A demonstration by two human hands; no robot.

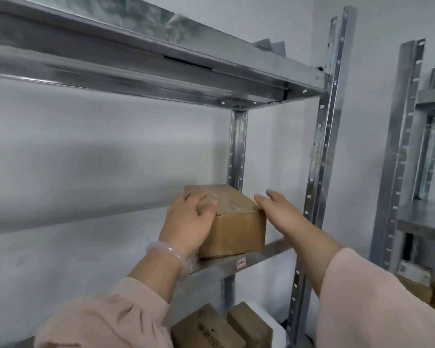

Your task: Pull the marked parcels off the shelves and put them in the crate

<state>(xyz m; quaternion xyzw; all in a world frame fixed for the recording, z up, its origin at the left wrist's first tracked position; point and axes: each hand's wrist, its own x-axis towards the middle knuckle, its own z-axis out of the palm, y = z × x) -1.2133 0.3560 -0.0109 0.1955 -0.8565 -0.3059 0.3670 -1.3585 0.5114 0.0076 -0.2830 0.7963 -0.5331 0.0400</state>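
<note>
Head view: one brown cardboard parcel [232, 222] is seen on the middle shelf [266, 249] of a galvanised metal rack, at its right end, just in front of the rear upright [237, 149]. The parcel is flanked by both hands. The left hand [190, 222] is laid over the parcel's near left corner, with the palm against the left side and the fingers and thumb curled onto the top face, so the parcel is gripped there. The right hand [276, 209] is held flat with the fingers straight and the thumb raised. Its fingertips are at the parcel's top right edge; contact looks likely but motion blur leaves it uncertain. A pale bracelet [171, 254] is worn on the left wrist, and pink sleeves [377, 297] cover both forearms. A small label tag [240, 263] is fixed to the shelf's front lip, just under the parcel. On the shelf below, two more cardboard boxes [206, 327] are stacked side by side, touching. A second rack [407, 146] stands to the right, well apart, with further boxes [417, 287] on its low shelf, blurred. Grey flat items [269, 45] lie on the top shelf [161, 79].
</note>
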